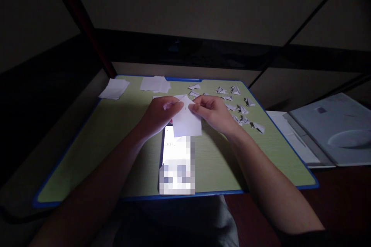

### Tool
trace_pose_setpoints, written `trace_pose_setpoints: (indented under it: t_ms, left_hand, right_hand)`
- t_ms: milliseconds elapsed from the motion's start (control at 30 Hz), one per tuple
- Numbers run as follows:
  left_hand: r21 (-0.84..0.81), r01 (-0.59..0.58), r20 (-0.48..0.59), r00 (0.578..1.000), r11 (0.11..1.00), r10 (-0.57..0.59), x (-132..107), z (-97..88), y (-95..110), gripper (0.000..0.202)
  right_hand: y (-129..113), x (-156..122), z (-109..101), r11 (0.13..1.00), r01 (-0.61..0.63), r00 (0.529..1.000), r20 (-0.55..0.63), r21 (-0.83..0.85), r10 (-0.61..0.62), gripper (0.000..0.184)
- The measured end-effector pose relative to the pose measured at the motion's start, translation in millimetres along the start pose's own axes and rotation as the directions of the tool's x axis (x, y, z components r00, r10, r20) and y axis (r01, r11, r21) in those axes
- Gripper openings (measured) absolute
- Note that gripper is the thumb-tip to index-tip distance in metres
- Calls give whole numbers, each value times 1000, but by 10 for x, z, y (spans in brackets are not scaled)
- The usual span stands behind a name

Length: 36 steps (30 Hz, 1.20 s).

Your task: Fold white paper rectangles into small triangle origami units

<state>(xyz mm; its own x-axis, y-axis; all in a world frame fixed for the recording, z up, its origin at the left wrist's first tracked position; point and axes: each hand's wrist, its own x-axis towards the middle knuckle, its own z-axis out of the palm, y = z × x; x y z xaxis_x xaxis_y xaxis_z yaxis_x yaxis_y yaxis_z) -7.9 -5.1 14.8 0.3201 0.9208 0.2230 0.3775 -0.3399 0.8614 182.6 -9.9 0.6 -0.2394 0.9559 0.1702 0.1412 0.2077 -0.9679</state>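
Observation:
A small white sheet of paper (187,121) is held up over a green board (116,142) with a blue rim. My left hand (160,114) pinches its upper left edge, fingers closed on it. From the other side, my right hand (213,112) pinches the upper right edge. The top of the sheet looks partly folded. Under the paper lies a lit phone (176,162), its screen glowing, on the board.
Several small folded paper pieces (239,108) lie scattered on the board's right half. Two stacks of white sheets (114,88) (155,84) sit at the far edge. A grey folder or laptop (333,131) lies to the right. The room is dark.

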Motion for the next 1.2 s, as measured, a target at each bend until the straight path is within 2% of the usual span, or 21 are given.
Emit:
trace_pose_setpoints:
  t_ms: [200, 400, 567, 833, 1033, 1200]
  left_hand:
    - [17, 7, 19, 1000, 1000, -7, -9, 21, -10, 27]
    - [50, -28, 40, 999, 998, 26, -34, 65, -9, 26]
    - [16, -22, 51, 998, 1000, 21, -38, 74, -11, 23]
    - [60, -69, 28, 997, 996, 68, -31, 76, -19, 25]
    - [131, -89, 20, 996, 987, 87, -42, 103, -13, 20]
    - [152, -112, 14, 994, 982, 111, -50, 123, 13, 19]
  right_hand:
    - [-50, -24, 31, 1000, 24, 1000, -19, -14, -25, 29]
    - [-58, -22, 68, 998, 56, 997, -62, 12, -55, 35]
    - [-72, -25, 75, 998, 57, 996, -66, 20, -56, 36]
    - [-38, -22, 114, 995, 82, 990, -116, 56, -75, 24]
    - [-20, -20, 120, 994, 105, 987, -122, 26, -101, 14]
    - [-47, -31, 130, 995, 91, 991, -101, 47, -86, 20]
